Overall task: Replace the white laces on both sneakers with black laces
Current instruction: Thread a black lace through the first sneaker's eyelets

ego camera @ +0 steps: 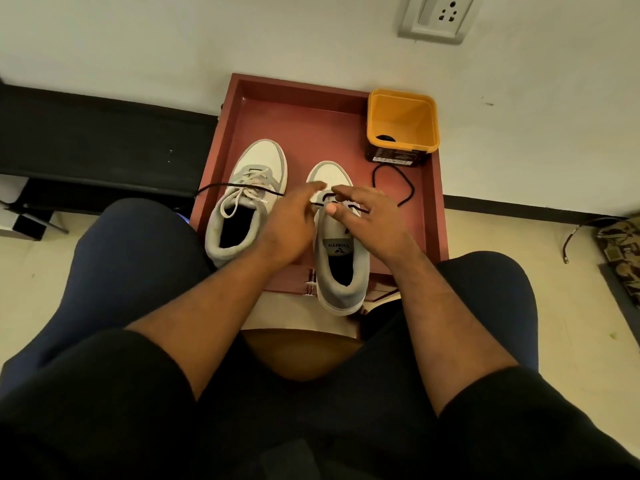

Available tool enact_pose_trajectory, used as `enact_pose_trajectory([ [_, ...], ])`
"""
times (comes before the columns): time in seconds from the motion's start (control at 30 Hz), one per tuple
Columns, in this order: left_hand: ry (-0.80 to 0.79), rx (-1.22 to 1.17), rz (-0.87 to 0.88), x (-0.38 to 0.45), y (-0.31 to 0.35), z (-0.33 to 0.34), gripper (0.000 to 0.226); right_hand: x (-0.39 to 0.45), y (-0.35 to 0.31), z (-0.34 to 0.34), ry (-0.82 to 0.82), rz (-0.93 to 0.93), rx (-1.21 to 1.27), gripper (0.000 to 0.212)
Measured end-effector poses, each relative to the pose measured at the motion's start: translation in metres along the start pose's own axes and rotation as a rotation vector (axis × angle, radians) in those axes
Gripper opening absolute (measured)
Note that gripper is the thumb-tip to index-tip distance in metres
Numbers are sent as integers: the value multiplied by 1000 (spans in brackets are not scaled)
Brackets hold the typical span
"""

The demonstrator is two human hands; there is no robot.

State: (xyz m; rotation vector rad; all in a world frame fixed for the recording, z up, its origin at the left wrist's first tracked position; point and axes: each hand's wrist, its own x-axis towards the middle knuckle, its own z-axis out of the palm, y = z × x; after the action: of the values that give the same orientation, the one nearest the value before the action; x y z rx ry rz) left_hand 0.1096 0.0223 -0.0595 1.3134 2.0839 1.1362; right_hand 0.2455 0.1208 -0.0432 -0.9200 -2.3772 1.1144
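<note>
Two grey-and-white sneakers stand on a red-brown tray (pixel 429 216). The left sneaker (pixel 258 161) still carries white laces (pixel 242 197). A black lace (pixel 239 185) lies across it and runs under my left hand (pixel 289 223), whose fingertips pinch it at the front eyelets of the right sneaker (pixel 337 268). My right hand (pixel 372 220) pinches the same lace between thumb and fingers on that shoe's other side. The lace's far end (pixel 410 185) loops over the tray to the right. Both hands hide the eyelets.
A yellow tub (pixel 401 119) stands at the tray's back right corner with something dark coiled (pixel 383 137) in its bottom. A black bench (pixel 97 143) runs along the wall on the left. My knees flank the tray. A wall socket (pixel 438 15) is above.
</note>
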Motion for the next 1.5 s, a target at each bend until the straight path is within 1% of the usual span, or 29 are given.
enact_pose_trajectory([
  [0.03, -72, 20, 0, -4, 3, 6, 45, 0, 1, -2, -7, 15, 26, 39],
  [0.07, -110, 34, 0, -6, 5, 11, 46, 0, 4, -3, -35, 32, 3, 43],
  [0.13, -122, 28, -49, -6, 1, 15, 43, 1, 12, -4, -138, 74, -97, 51],
  [0.2, -77, 7, -143, 0, -5, 12, 32, 3, 20, 0, -206, 99, -191, 51],
  [0.3, 20, -12, -267, 8, -10, 4, 11, 4, 22, 2, -183, 130, -244, 44],
  [0.37, 130, -78, -300, 11, -8, -6, 7, 4, 22, 0, -152, 146, -238, 35],
  [0.43, 276, -222, -318, 13, -2, -20, 7, 3, 22, -1, -127, 150, -205, 29],
  [0.5, 425, -385, -340, 14, 6, -35, 8, 3, 24, 1, -112, 144, -196, 26],
  [0.57, 587, -461, -333, 15, 13, -52, 8, 4, 28, 3, -113, 156, -218, 27],
  [0.67, 855, -535, -297, 17, 7, -72, 11, 4, 28, 6, -100, 161, -217, 26],
  [0.73, 972, -509, -252, 19, -3, -78, 12, 2, 26, 6, -93, 164, -182, 25],
  [0.77, 1004, -454, -196, 19, -6, -77, 11, 0, 24, 5, -91, 172, -152, 24],
  [0.8, 1001, -373, -119, 18, -6, -74, 10, -2, 22, 6, -81, 186, -115, 25],
  [0.83, 957, -273, -32, 16, -6, -69, 13, -2, 22, 6, -64, 213, -65, 26],
  [0.87, 862, -184, 39, 15, -6, -61, 21, -2, 23, 7, -39, 252, 8, 28],
  [0.9, 723, -120, 73, 15, -4, -52, 29, -1, 27, 8, -14, 306, 92, 31],
  [0.97, 391, -76, 54, 11, -1, -30, 38, 0, 33, 9, 5, 389, 204, 37],
  [1.0, 229, -58, 26, 7, -1, -18, 41, 1, 37, 11, -9, 402, 195, 39],
  [1.03, 101, -24, -13, 6, -5, -8, 44, 2, 40, 11, -33, 387, 144, 39],
  [1.07, 16, 12, -69, 4, -8, -1, 45, 2, 42, 13, -54, 352, 79, 36],
  [1.1, -36, 24, -129, 3, -12, 4, 44, 1, 42, 14, -61, 322, 36, 32],
  [1.13, -74, 15, -172, 2, -13, 5, 42, 2, 42, 15, -52, 306, 23, 29],
  [1.2, -111, -19, -202, 4, -15, 7, 35, 3, 42, 16, -7, 295, 32, 25],
  [1.27, -113, 42, -204, 7, -16, 7, 24, 5, 43, 18, 23, 276, 7, 22],
  [1.33, -65, 115, -214, 11, -21, 4, 17, 7, 45, 19, 40, 266, -18, 18],
  [1.4, -28, 143, -223, 14, -26, 1, 17, 9, 47, 20, 42, 242, -76, 15],
  [1.5, -1, 229, -192, 13, -25, -3, 19, 12, 48, 25, 22, 216, -148, 16],
])
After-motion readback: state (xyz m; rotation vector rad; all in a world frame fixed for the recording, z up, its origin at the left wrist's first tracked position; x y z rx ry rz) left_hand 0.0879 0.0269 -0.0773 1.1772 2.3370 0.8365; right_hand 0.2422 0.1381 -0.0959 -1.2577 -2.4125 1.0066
